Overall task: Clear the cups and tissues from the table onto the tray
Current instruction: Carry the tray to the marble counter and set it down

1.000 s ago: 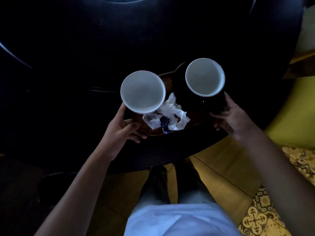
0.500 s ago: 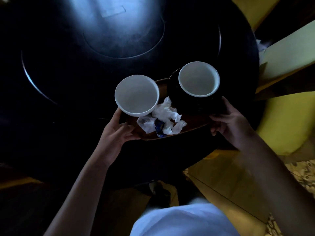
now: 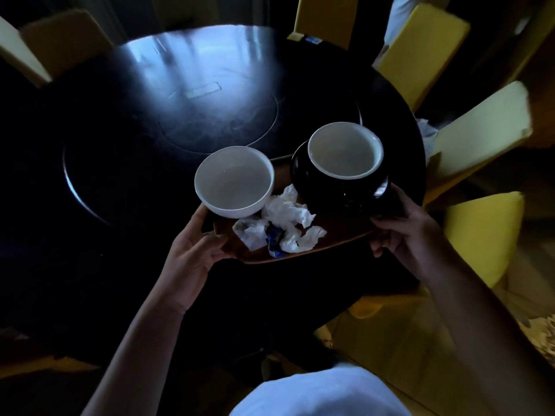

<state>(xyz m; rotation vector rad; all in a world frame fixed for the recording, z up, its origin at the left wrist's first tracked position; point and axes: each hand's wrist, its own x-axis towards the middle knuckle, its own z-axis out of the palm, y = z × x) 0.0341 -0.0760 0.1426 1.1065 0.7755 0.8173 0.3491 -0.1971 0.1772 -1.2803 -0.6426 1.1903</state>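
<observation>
A brown wooden tray (image 3: pixel 336 237) is held above the near right part of the dark round table (image 3: pixel 120 163). My left hand (image 3: pixel 192 256) grips the tray's left edge and my right hand (image 3: pixel 402 232) grips its right edge. On the tray's left stands a white cup (image 3: pixel 234 183). On its right a second cup (image 3: pixel 345 150), white inside and black outside, sits on a black saucer (image 3: pixel 303 178). Crumpled white tissues (image 3: pixel 285 223) with a blue wrapper lie between the cups at the tray's front.
Yellow chairs (image 3: pixel 480 133) ring the table at the right and back. A round inset disc (image 3: pixel 216 115) marks the table's middle. A small blue and yellow item (image 3: pixel 303 39) lies at the far edge. My white shirt (image 3: pixel 318 391) shows at the bottom.
The view has pulled back and tilted up, showing the whole table and the chairs. The tray with the cups and tissues sits higher above the table in both hands.
</observation>
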